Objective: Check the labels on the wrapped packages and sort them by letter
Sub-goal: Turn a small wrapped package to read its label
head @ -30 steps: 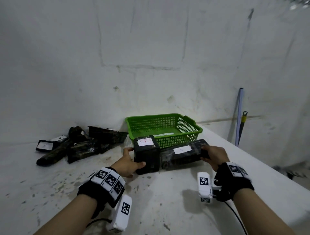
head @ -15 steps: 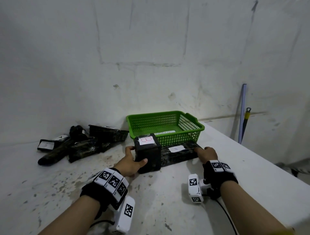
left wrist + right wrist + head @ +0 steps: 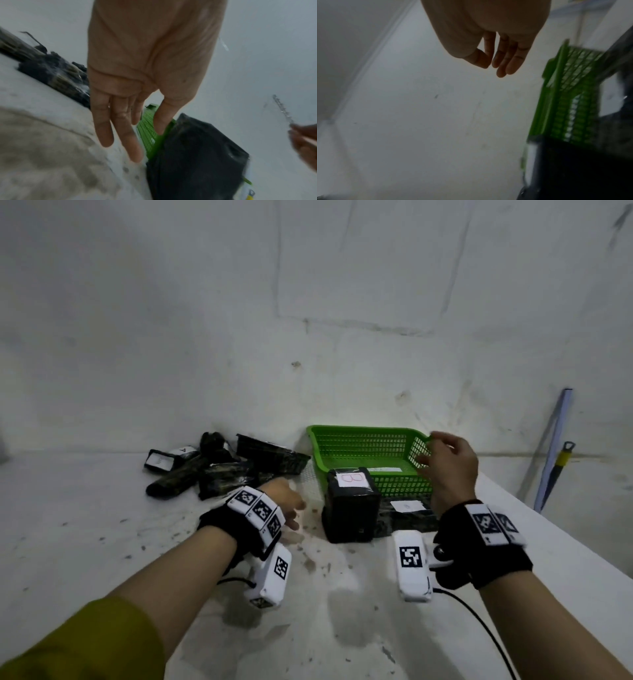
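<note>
Nearest to us, our left hand (image 3: 286,503) hangs low over the stained white table (image 3: 102,542), just left of the upright black package (image 3: 352,508) and not touching it. The left wrist view shows its fingers (image 3: 120,128) straight and loosely spread, holding nothing. Our right hand (image 3: 448,465) is raised higher, in front of the right end of the green basket (image 3: 363,441); from the right wrist its fingers (image 3: 506,58) hang gently bent, the thumb close to the fingertips, and nothing is between them.

The upright black package stands on the table against the near wall of the basket, a boxy block in dark glossy wrap. On its top face sits a white label (image 3: 351,478) with a red letter B drawn in outline. Just right of it, touching its base, a long flat package (image 3: 407,517) lies along the basket's front, wrapped in dark mottled film, with a white label (image 3: 407,506) whose mark is too faint for us to read.

The basket is a mesh tray against the wall, with a white slip on its floor.

Farther left, near the wall, lies a loose pile of wrapped packages (image 3: 219,470), dark and mottled; one white label (image 3: 183,450) there seems to bear an A.
</note>
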The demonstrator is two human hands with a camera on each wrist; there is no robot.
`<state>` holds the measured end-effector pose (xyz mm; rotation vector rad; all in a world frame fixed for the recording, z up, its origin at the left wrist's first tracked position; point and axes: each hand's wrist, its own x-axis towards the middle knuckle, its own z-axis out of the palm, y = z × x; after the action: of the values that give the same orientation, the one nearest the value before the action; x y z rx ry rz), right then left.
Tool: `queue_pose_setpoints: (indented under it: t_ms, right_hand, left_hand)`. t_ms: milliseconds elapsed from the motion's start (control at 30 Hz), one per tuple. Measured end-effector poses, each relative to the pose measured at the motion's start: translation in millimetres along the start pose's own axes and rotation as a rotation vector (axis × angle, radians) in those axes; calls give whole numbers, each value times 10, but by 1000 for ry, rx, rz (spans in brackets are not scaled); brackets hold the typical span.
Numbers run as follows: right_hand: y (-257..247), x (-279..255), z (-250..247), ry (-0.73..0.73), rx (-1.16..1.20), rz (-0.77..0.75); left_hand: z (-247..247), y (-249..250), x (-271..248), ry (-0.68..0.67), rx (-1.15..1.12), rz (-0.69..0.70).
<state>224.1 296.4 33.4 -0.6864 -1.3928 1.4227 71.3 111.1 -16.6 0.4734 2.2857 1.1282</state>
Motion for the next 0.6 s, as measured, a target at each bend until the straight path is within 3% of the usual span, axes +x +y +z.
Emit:
queue_pose_setpoints:
  t_ms: [133,300,467,600]
  right_hand:
    - [-153,-438,740,-228,113,-34]
    - [295,-906,1603,-375,49,108]
    - [1010,-1005,2030,-355,-100,284]
    - [1494,-909,2163,-314,-144,359]
  left_hand:
    - [-462,-91,139,197,-10,-5]
    - [-941,-390,356,483,257,4]
    - [-1261,-702,581,490,479,52]
    - [-1330,-851,778,404,522,86]
